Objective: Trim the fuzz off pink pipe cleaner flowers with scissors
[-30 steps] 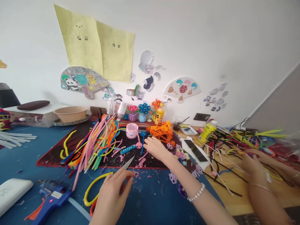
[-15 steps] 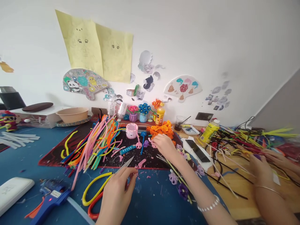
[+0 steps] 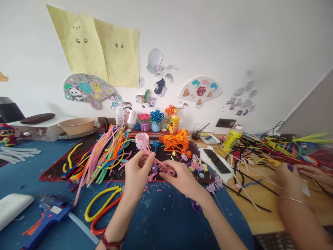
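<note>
My left hand (image 3: 137, 172) pinches the stem of a pink pipe cleaner flower (image 3: 159, 162) over the dark mat. My right hand (image 3: 182, 178) has its fingers closed round the curled pink end of the same piece. The far end of the stem rises past my left fingers, in front of a pink pipe cleaner pot (image 3: 142, 141). Below my hands lie pink scraps, and a small purple flower (image 3: 154, 168) shows between them. Scissors (image 3: 90, 211) with yellow and red handles rest left of my left wrist, their blades mostly hidden.
Pipe cleaners (image 3: 104, 156) lie bundled on the left, near a blue glue gun (image 3: 49, 218) with its light on. Orange flowers (image 3: 177, 141), purple flowers (image 3: 211, 188) and a phone (image 3: 217, 160) are on the right. A co-worker's hands (image 3: 287, 178) work at the far right.
My left hand has left the scissors and moved up to the pink stem. My right hand has drawn back toward me with the pink flower. The camera view has shifted slightly.
</note>
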Demonstrator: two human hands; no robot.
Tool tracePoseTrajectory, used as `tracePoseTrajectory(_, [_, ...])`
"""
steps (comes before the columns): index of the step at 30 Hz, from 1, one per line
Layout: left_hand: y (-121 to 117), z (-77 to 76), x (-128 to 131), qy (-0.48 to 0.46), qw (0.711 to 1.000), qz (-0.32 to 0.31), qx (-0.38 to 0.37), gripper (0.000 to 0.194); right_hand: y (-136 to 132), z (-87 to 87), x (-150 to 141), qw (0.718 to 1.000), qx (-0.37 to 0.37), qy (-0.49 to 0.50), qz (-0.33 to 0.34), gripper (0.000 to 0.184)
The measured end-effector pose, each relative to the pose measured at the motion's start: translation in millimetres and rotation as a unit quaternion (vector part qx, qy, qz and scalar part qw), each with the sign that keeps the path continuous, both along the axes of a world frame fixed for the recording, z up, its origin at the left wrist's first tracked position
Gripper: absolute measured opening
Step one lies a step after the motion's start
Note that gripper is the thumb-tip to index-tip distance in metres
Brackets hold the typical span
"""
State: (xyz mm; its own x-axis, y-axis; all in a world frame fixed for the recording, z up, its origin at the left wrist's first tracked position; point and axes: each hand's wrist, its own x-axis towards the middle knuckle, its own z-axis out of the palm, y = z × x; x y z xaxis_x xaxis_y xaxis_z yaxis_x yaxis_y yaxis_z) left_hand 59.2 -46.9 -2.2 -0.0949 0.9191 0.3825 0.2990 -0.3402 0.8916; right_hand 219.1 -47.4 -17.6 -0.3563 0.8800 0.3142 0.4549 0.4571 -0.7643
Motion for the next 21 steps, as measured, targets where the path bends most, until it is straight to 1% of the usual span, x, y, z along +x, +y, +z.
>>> tracePoseTrajectory(4, [8.6, -4.4, -5.6, 0.048, 0.999, -0.01, -0.008, 0.035, 0.6, -18.1, 8.3, 0.994, -0.062, 0.088, -0.021, 0.023])
tracePoseTrajectory(6, [14.4, -6.1, -7.9, 0.102, 0.994, -0.027, -0.011, 0.036, 3.0, -27.9, 9.6, 0.984, -0.086, 0.149, -0.039, 0.027])
tracePoseTrajectory(8, [21.5, -8.6, -10.9, 0.176, 0.983, -0.041, -0.01, 0.029, 5.7, -35.9, 8.9, 0.971, -0.094, 0.208, -0.071, 0.031])
tracePoseTrajectory(10, [29.5, -12.6, -14.4, 0.262, 0.964, -0.047, -0.001, 0.02, 7.9, -41.6, 6.6, 0.955, -0.093, 0.262, -0.104, 0.034])
tracePoseTrajectory(11, [33.4, -15.2, -15.8, 0.304, 0.951, -0.049, 0.006, 0.022, 8.6, -43.9, 5.2, 0.947, -0.093, 0.286, -0.115, 0.035])
tracePoseTrajectory(13, [40.8, -21.3, -17.4, 0.377, 0.924, -0.055, 0.024, 0.032, 9.5, -47.7, 2.4, 0.931, -0.094, 0.331, -0.126, 0.035])
tracePoseTrajectory(15, [47.1, -27.3, -16.9, 0.431, 0.899, -0.06, 0.043, 0.036, 10.0, -50.7, 0.6, 0.912, -0.086, 0.375, -0.141, 0.032])
tracePoseTrajectory(18, [54.8, -31.8, -13.7, 0.482, 0.871, -0.064, 0.071, 0.027, 11.2, -53.4, 0.9, 0.886, -0.058, 0.428, -0.17, 0.029])
tracePoseTrajectory(21, [62.4, -28.2, -9.0, 0.499, 0.859, -0.064, 0.095, 0.026, 12.0, -53.7, 3.4, 0.87, -0.036, 0.454, -0.187, 0.025])
